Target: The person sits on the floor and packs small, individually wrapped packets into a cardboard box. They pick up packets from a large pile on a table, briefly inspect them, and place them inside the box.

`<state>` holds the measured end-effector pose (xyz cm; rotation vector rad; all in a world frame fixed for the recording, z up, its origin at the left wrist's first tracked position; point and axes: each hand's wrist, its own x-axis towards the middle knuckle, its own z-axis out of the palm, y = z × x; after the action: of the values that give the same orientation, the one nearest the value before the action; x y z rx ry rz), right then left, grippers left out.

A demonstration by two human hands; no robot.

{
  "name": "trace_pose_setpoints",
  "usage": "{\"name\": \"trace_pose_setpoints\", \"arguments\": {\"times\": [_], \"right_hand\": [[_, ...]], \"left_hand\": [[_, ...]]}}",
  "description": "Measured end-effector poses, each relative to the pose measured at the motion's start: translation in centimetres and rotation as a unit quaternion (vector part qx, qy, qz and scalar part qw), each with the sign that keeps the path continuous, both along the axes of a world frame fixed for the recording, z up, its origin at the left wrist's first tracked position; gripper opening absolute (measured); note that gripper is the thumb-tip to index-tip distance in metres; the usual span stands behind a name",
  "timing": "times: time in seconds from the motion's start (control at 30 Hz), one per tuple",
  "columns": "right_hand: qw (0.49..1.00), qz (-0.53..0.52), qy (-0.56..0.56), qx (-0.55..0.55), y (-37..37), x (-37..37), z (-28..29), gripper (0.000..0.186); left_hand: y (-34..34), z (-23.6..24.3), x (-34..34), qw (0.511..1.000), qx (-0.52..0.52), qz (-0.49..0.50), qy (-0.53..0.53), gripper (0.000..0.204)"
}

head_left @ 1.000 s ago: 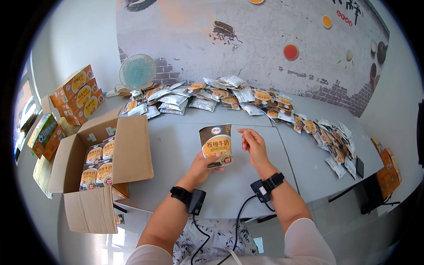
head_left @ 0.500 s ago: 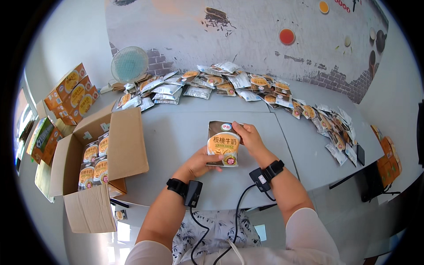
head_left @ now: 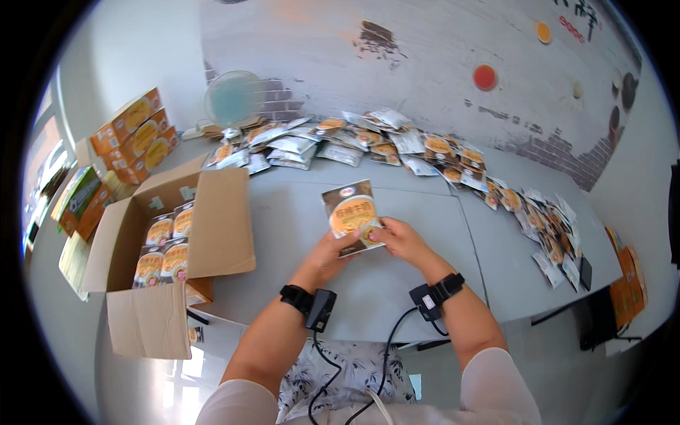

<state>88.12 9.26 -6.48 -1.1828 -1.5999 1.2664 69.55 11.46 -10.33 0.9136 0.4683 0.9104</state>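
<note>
Currently both hands, left [head_left: 327,253] and right [head_left: 400,239], are closed on one food pouch [head_left: 352,217], held just above the grey counter [head_left: 397,283]. Open cardboard box [head_left: 159,241] with similar pouches stands to the left; loose packets [head_left: 397,145] lie along the far edge.

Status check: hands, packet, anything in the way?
Left hand and right hand both grip the snack packet above the grey table. Open cardboard box at left, partly filled. Nothing between packet and box.

Glossy foil pouch [head_left: 352,216], matt cardboard box [head_left: 212,219], smooth grey table [head_left: 297,212]
</note>
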Motion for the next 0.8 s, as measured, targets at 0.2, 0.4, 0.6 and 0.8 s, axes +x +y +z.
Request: {"name": "trace_pose_setpoints", "arguments": {"times": [0.2, 0.4, 0.6, 0.8], "right_hand": [[0.999, -0.024, 0.021, -0.017, -0.2, 0.6, -0.4, 0.029], [0.995, -0.004, 0.087, -0.048, -0.2, 0.5, -0.7, 0.023], [0.995, 0.029, 0.084, -0.043, 0.1, 1.0, -1.0, 0.02], [0.994, 0.034, 0.105, -0.021, 0.3, 1.2, -1.3, 0.023]], "left_hand": [[-0.4, 0.2, 0.4, 0.998, 0.015, -0.049, -0.046, 0.041], [-0.1, -0.5, 0.3, 0.998, 0.01, -0.036, -0.052, 0.043], [0.1, -0.9, 0.8, 0.998, 0.038, 0.017, -0.054, 0.045], [0.3, 0.1, 1.6, 0.993, 0.028, 0.115, -0.004, 0.041]]}}
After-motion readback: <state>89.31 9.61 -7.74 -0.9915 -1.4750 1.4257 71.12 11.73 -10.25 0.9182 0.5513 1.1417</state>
